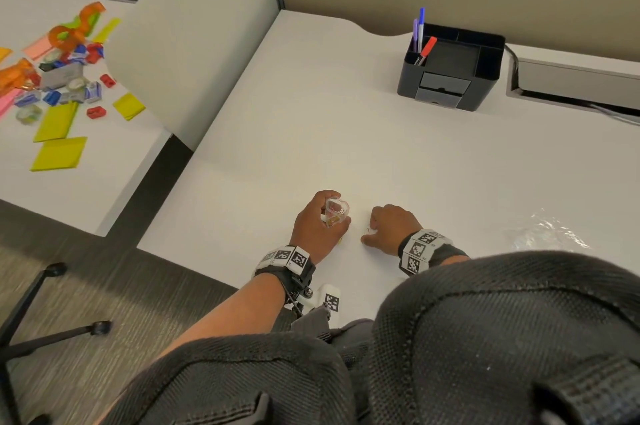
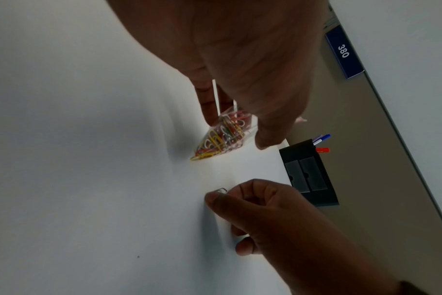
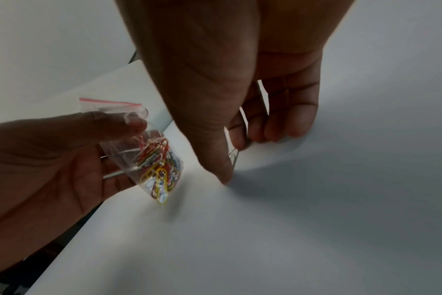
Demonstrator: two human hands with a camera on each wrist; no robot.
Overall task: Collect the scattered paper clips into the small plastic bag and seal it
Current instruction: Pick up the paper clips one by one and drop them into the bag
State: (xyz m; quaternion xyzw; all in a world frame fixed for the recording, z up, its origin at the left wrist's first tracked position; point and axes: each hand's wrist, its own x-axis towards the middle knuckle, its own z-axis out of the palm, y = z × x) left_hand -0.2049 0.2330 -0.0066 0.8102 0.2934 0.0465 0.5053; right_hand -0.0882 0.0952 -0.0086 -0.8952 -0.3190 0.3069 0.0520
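Observation:
My left hand (image 1: 317, 224) grips a small clear plastic bag (image 1: 335, 211) near the desk's front edge. The bag (image 3: 149, 157) has a red zip strip, its mouth is open, and it holds several coloured paper clips (image 2: 218, 137). Its lower tip rests on the white desk. Just to the right, my right hand (image 1: 389, 225) is curled down on the desk, thumb and forefinger pinching a pale paper clip (image 3: 234, 154). That clip (image 2: 221, 190) shows at the fingertips in the left wrist view. A faint clip (image 1: 367, 229) lies by the right thumb.
A black desk organiser (image 1: 450, 70) with pens stands at the back right. A crumpled clear plastic sheet (image 1: 547, 229) lies to the right. A white partition (image 1: 194, 44) borders the desk on the left; beyond it lie sticky notes and stationery (image 1: 62, 85). A chair base (image 1: 41, 320) stands lower left.

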